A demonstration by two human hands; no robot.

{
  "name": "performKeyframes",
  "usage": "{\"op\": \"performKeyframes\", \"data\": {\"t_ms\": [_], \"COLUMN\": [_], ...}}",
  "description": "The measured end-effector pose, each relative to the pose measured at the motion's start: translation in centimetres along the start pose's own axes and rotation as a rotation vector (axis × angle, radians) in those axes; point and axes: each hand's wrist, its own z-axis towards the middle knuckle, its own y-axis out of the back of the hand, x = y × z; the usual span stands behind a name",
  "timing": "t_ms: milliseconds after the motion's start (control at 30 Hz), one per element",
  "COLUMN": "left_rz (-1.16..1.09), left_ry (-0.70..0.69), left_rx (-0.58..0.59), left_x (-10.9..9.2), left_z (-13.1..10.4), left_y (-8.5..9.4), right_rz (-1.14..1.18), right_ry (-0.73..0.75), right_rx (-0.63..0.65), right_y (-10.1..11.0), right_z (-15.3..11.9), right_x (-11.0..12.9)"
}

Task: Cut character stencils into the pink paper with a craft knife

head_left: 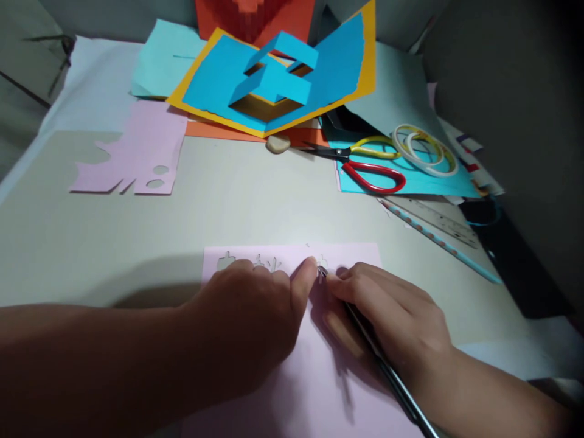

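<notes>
The left hand lies flat on the pink sheet and presses it down on the grey mat — fingers are curled loosely, holding nothing. The right hand is closed around a thin craft knife; its tip touches the paper just beside the left thumb, near small cut-out shapes at the top edge. Farther back lie scissors, tape rolls and a blue pop-up card — well apart from the hands
</notes>
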Motion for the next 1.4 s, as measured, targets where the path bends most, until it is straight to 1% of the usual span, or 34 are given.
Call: {"op": "performKeyframes", "data": {"t_ms": [100,167,267,333,400,500,733,867,933,1000,1133,1400], "left_rz": [-0.042,-0.083,-0.141,-0.16,-0.172,-0.187,-0.213,-0.186,-0.174,-0.17,-0.156,-0.163], "left_ry": [0.019,0.018,-0.024,-0.065,-0.093,-0.096,-0.085,-0.08,-0.082,-0.084,-0.058,0.002], "left_rx": [-0.028,-0.045,-0.043,-0.034,-0.043,-0.074,-0.085,-0.06,-0.048,-0.041,-0.082,-0.145], "left_x": [0.0,0.2,0.8,1.2,1.4,1.6,1.6,1.7,1.7,1.6,1.1,0.6], "left_z": [0.0,0.1,0.1,0.0,0.0,-0.1,-0.1,-0.1,0.0,0.1,0.1,-0.3], "left_y": [-0.2,-0.2,0.1,0.4,0.5,0.6,0.6,0.8,0.9,0.9,0.5,-0.3], "right_rz": [0.011,0.023,0.017,-0.003,-0.027,-0.047,-0.025,-0.008,0.001,0.007,0.005,0.022], "right_ry": [-0.005,-0.038,-0.071,-0.088,-0.119,-0.158,-0.181,-0.197,-0.19,-0.185,-0.176,-0.113], "right_rx": [-0.041,-0.082,-0.177,-0.203,-0.175,-0.138,-0.127,-0.117,-0.118,-0.092,-0.014,-0.017], "right_y": [-0.1,-0.1,0.0,0.0,0.1,0.2,0.0,0.0,0.1,0.2,0.4,0.3], "right_z": [0.1,0.1,0.1,0.3,0.5,0.7,0.7,0.6,0.4,0.2,0.1,0.1], "right_x": [-0.1,-0.2,0.0,0.2,0.4,0.6,0.4,0.3,0.2,0.1,0.1,-0.1]}}
